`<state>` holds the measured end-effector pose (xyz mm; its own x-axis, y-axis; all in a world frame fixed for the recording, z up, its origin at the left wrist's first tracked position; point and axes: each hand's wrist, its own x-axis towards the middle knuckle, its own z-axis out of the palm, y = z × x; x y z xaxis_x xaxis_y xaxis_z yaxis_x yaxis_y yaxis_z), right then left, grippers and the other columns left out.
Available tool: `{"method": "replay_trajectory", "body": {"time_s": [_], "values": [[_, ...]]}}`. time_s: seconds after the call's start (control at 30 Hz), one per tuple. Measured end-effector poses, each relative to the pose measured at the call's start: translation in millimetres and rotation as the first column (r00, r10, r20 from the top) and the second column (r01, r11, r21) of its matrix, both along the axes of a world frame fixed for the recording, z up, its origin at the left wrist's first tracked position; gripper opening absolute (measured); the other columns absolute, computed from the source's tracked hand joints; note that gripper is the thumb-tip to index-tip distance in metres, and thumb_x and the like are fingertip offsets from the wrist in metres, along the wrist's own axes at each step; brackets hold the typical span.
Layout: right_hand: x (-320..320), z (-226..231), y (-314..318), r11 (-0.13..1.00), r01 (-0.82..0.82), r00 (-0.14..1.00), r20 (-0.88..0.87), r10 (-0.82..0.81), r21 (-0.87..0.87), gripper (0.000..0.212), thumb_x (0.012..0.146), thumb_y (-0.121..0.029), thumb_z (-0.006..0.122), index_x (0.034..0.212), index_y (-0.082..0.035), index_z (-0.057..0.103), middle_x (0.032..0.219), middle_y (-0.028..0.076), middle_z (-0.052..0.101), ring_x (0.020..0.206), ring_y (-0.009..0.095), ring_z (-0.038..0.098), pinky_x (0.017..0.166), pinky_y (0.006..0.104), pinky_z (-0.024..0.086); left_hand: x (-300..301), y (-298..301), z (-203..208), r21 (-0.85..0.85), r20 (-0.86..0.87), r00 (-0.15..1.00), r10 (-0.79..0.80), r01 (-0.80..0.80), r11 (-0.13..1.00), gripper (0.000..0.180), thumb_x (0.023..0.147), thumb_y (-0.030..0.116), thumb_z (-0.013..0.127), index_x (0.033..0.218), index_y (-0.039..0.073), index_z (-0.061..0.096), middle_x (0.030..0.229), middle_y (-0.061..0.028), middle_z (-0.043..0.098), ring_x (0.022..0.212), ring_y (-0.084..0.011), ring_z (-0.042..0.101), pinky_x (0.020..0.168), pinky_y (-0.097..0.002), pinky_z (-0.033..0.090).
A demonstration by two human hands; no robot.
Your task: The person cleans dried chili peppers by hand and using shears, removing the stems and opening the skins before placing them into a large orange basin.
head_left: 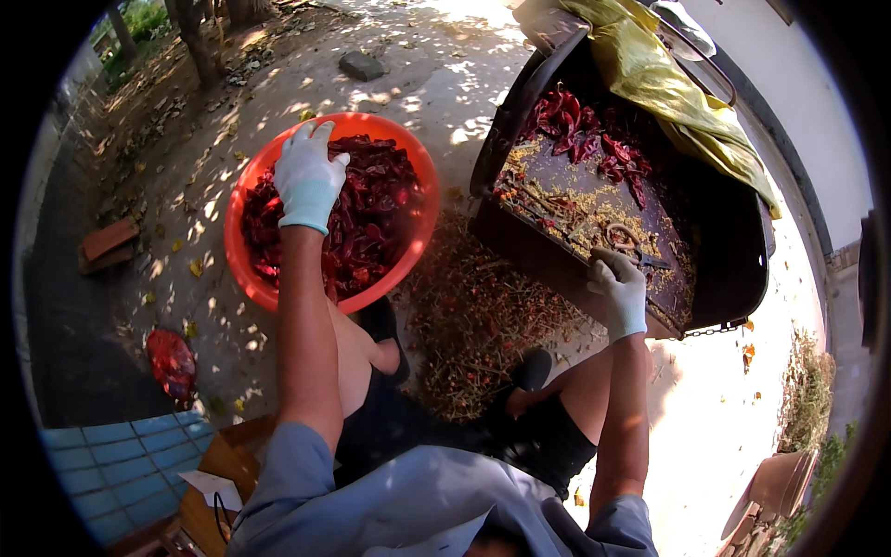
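Note:
Over the upper left part of an orange-red plastic basin, my left hand in a white glove has its fingers apart, close above dark red dried chili peppers. My right hand, also gloved, is at the near edge of a dark metal cart bed. Its fingers are curled on a pair of scissors with brownish loop handles; the blades point right. Part of the grip is hidden by the hand. More dried chili peppers lie at the bed's far end, with yellow seeds and stems scattered nearer.
Between my feet and the basin spreads a heap of stems and scraps. Yellowish sheeting drapes over the cart's far side. A red bag and bricks lie on the left; a stone sits beyond the basin.

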<state>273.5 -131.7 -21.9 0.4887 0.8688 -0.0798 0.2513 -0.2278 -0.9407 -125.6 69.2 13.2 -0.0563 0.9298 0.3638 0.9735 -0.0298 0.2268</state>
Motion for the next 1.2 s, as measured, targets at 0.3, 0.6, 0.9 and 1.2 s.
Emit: {"method": "replay_trajectory", "body": {"time_s": [0.3,0.6,0.9,1.2], "values": [[47.8,-13.5,58.5,0.996,0.039,0.795,0.601,-0.083,0.086,0.021,0.090,-0.019,0.067,0.109,-0.011,0.074,0.105,0.014,0.072,0.090,0.025,0.071,0.081,0.0327,0.054,35.4,-21.2,-0.1,0.163,0.334,0.897,-0.289,0.247,0.955,0.030,0.090,0.023,0.066,0.117,0.012,0.070,0.115,-0.0067,0.070,0.105,-0.0275,0.065,0.091,-0.0396,0.051],[176.7,-31.2,161.8,0.930,0.325,0.608,0.791,-0.069,-0.169,0.057,0.089,-0.042,0.064,0.142,-0.024,0.052,0.128,0.019,0.062,0.114,0.037,0.062,0.095,0.0449,0.051,95.7,-51.6,-0.8,0.213,0.115,0.805,-0.582,0.553,0.806,0.022,0.083,0.017,0.070,0.104,0.011,0.072,0.101,-0.0053,0.071,0.095,-0.0263,0.066,0.080,-0.0412,0.052],[114.4,-75.6,217.1,0.997,0.057,0.457,0.889,0.017,-0.048,0.038,0.086,-0.028,0.067,0.123,-0.023,0.067,0.129,0.011,0.064,0.115,0.033,0.061,0.101,0.0412,0.047,121.7,-56.8,-7.4,0.121,0.040,0.733,-0.679,0.671,0.732,0.026,0.081,0.017,0.072,0.107,0.011,0.070,0.102,-0.0032,0.069,0.097,-0.0228,0.064,0.083,-0.0383,0.049],[57.4,-23.3,172.3,0.980,-0.060,0.849,0.527,-0.049,0.188,0.034,0.090,-0.015,0.066,0.124,-0.009,0.066,0.112,0.016,0.071,0.095,0.026,0.070,0.089,0.0337,0.053,143.9,-64.0,-6.7,0.132,0.085,0.679,-0.729,0.718,0.684,0.026,0.081,0.015,0.072,0.106,0.010,0.071,0.102,-0.0033,0.070,0.096,-0.0230,0.065,0.083,-0.0375,0.050]]}}
